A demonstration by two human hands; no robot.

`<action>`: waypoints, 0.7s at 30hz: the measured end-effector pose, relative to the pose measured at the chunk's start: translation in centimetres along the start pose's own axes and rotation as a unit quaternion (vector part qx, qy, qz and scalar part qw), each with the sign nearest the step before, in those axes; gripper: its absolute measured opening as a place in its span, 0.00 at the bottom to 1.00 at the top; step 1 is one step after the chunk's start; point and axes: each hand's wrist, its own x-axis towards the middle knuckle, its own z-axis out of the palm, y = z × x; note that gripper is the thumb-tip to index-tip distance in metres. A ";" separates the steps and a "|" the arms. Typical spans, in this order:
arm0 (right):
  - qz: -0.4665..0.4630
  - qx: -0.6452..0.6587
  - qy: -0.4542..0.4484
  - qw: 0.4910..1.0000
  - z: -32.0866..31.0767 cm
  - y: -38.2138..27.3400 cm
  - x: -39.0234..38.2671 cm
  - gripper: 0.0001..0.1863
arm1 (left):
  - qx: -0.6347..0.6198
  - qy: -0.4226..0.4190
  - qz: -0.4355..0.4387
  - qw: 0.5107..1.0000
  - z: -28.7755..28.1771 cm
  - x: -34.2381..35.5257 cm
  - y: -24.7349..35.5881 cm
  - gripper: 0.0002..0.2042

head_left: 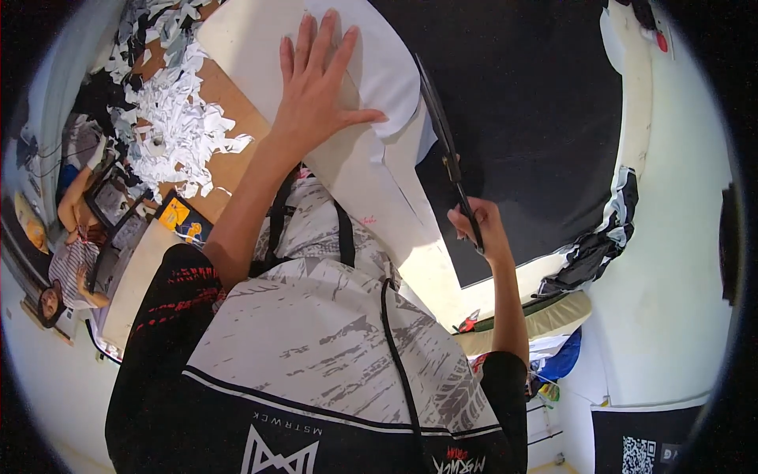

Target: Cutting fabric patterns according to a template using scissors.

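Note:
My left hand (320,91) lies flat with its fingers spread on a pale, stiff-looking sheet (253,47) on the table. Its thumb points right, over a white cloth piece (388,67) with a curved edge. In my right hand (493,229) are large black scissors (452,164), their long blades pointing away from me. They run along the border between the white cloth and a wide black cloth (537,126). Whether the blades have cloth between them I cannot tell.
White and black cloth scraps (178,118) are heaped at the far left on a brown board (225,99). A bundle of black and white cloth (604,245) hangs at the table's right edge. Another person (75,276) sits at the left. A cushioned, beige-covered edge (545,320) lies near my right forearm.

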 end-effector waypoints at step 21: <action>0.012 -0.136 -0.020 0.990 -1.5 -5.4 4.3 0.19 | -0.017 -0.017 -0.018 1.000 0.4 0.1 0.4 0.62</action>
